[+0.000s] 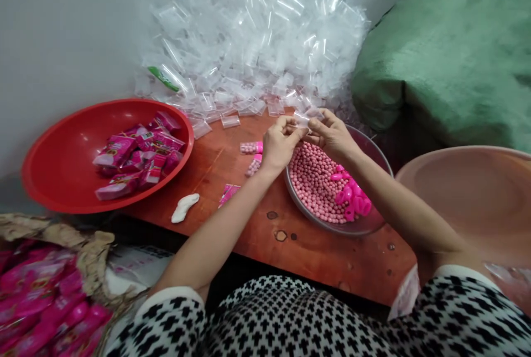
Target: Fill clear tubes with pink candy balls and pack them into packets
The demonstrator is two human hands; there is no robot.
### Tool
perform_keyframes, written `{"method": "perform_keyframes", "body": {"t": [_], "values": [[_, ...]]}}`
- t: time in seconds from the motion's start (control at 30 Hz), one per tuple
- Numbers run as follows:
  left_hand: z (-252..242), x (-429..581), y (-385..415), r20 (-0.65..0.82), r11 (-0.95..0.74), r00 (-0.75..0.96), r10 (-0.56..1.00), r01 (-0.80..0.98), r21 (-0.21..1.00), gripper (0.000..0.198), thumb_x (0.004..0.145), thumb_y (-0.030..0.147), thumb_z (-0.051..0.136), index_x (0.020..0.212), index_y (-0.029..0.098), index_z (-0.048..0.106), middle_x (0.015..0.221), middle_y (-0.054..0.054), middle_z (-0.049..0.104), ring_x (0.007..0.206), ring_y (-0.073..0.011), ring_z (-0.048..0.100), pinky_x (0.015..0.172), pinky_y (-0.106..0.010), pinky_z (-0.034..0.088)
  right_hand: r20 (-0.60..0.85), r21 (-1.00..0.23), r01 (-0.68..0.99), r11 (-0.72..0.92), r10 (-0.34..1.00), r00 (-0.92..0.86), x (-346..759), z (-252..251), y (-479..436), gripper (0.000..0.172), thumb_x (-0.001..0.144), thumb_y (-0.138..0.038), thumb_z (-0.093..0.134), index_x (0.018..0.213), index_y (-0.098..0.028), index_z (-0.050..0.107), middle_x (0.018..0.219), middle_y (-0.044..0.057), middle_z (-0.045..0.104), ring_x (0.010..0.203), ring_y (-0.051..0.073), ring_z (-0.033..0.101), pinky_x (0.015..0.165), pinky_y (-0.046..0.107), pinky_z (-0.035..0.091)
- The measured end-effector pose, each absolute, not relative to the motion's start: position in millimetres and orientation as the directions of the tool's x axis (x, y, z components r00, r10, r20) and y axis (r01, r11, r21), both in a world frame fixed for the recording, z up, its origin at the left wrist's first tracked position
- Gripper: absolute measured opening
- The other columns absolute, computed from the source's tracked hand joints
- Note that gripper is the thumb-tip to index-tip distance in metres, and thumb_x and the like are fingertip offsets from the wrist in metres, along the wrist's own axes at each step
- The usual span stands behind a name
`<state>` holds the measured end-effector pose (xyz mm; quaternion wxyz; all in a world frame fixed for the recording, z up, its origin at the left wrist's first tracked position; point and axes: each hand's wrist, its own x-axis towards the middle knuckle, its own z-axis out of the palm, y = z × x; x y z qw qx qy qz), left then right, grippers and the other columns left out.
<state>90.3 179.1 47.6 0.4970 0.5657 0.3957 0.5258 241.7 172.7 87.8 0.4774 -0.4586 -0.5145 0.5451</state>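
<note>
From the head camera, a small clear plastic bag (305, 119) sat between the two hands, just above the rim of a steel bowl (375, 155), its long axis running roughly level across the view, tilted slightly up to the right. The left hand (280, 144) and right hand (332, 136) faced each other, thumbs and forefingers pinched together on the bag's edges. Pink candy balls (315, 180) filled the bowl. Behind rose a heap of clear plastic bags (253, 42); a red basin (53, 180) of pink packets (136, 152) stood on the wooden table (332, 263).
</note>
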Motion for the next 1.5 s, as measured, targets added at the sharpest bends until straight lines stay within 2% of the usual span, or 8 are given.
{"method": "perform_keyframes", "body": {"t": [0.27, 0.47, 0.73, 0.97, 1.17, 1.3, 1.4, 1.5], "values": [[69.8, 81.6, 148.4, 0.158, -0.120, 0.206, 0.966, -0.187, 0.975, 0.014, 0.073, 0.025, 0.072, 0.082, 0.017, 0.065, 0.085, -0.001, 0.068, 0.075, -0.0123, 0.067, 0.070, -0.026, 0.062, 0.058, -0.998, 0.006, 0.058, 0.998, 0.020, 268.5, 85.7, 139.3, 0.055, 0.064, -0.063, 0.084, 0.091, -0.025, 0.054, 0.092, -0.004, 0.062, 0.082, 0.011, 0.066, 0.085, 0.033, 0.061], [73.2, 75.9, 145.7, 0.020, 0.006, 0.089, 0.996, -0.280, 0.960, 0.016, 0.073, 0.023, 0.068, 0.078, 0.020, 0.054, 0.069, 0.004, 0.061, 0.063, -0.0099, 0.066, 0.066, -0.024, 0.061, 0.349, -0.896, 0.331, 0.296, 0.930, 0.114, 289.2, 89.2, 123.5, 0.058, 0.076, -0.065, 0.072, 0.114, -0.025, 0.057, 0.118, 0.006, 0.065, 0.104, 0.021, 0.066, 0.090, 0.040, 0.058], [63.1, 74.4, 142.3, 0.299, -0.336, 0.321, 0.899, 0.064, 0.940, 0.008, 0.076, 0.025, 0.064, 0.077, 0.019, 0.059, 0.069, 0.003, 0.063, 0.064, -0.0116, 0.062, 0.064, -0.023, 0.051, 0.317, -0.416, 0.672, 0.612, 0.791, -0.524, 285.2, 118.3, 106.5, 0.027, 0.090, -0.036, 0.065, 0.114, -0.023, 0.068, 0.119, 0.010, 0.067, 0.108, 0.023, 0.064, 0.091, 0.041, 0.053], [70.9, 72.5, 138.3, 0.369, -0.542, 0.497, 0.785, 0.263, 0.798, 0.002, 0.076, 0.017, 0.063, 0.076, 0.018, 0.062, 0.068, 0.003, 0.064, 0.064, -0.0111, 0.057, 0.066, -0.024, 0.043, 0.024, 0.080, 0.805, 0.588, 0.806, -0.591, 272.7, 120.5, 98.4, 0.038, 0.091, -0.027, 0.063, 0.128, -0.018, 0.060, 0.120, 0.013, 0.070, 0.111, 0.028, 0.061, 0.090, 0.041, 0.049], [53.0, 74.5, 136.8, 0.318, -0.382, 0.294, 0.901, 0.191, 0.904, 0.008, 0.083, 0.024, 0.064, 0.084, 0.019, 0.068, 0.083, -0.001, 0.074, 0.077, -0.0139, 0.066, 0.076, -0.025, 0.050, -0.083, 0.352, 0.788, 0.505, 0.855, -0.512, 284.0, 103.0, 121.6, 0.027, 0.096, -0.014, 0.044, 0.103, -0.013, 0.070, 0.102, 0.016, 0.070, 0.099, 0.028, 0.060, 0.078, 0.039, 0.044], [48.6, 73.4, 137.4, 0.260, -0.297, 0.207, 0.943, 0.176, 0.938, 0.008, 0.083, 0.023, 0.064, 0.082, 0.017, 0.069, 0.080, -0.001, 0.073, 0.074, -0.0134, 0.066, 0.073, -0.025, 0.051, -0.271, 0.238, 0.667, 0.706, 0.708, -0.653, 274.3, 70.9, 139.6, 0.031, 0.096, -0.011, 0.040, 0.092, -0.012, 0.071, 0.096, 0.016, 0.070, 0.095, 0.025, 0.060, 0.075, 0.037, 0.044], [49.3, 72.9, 136.9, 0.254, -0.299, 0.204, 0.945, 0.230, 0.926, 0.008, 0.083, 0.021, 0.063, 0.084, 0.016, 0.070, 0.083, -0.001, 0.075, 0.075, -0.0131, 0.067, 0.075, -0.024, 0.052, -0.279, -0.051, 0.630, 0.775, 0.595, -0.754, 265.1, 48.7, 142.0, 0.019, 0.087, -0.009, 0.051, 0.091, -0.012, 0.069, 0.098, 0.014, 0.069, 0.094, 0.023, 0.060, 0.079, 0.034, 0.046], [49.5, 72.5, 136.4, 0.252, -0.298, 0.199, 0.947, 0.253, 0.920, 0.010, 0.084, 0.020, 0.063, 0.089, 0.015, 0.071, 0.088, -0.002, 0.076, 0.078, -0.0130, 0.069, 0.077, -0.024, 0.053, -0.155, -0.429, 0.724, 0.540, 0.746, -0.648, 273.8, 38.1, 137.9, 0.020, 0.079, -0.018, 0.062, 0.098, -0.012, 0.068, 0.096, 0.010, 0.069, 0.087, 0.021, 0.060, 0.078, 0.033, 0.047]]}}
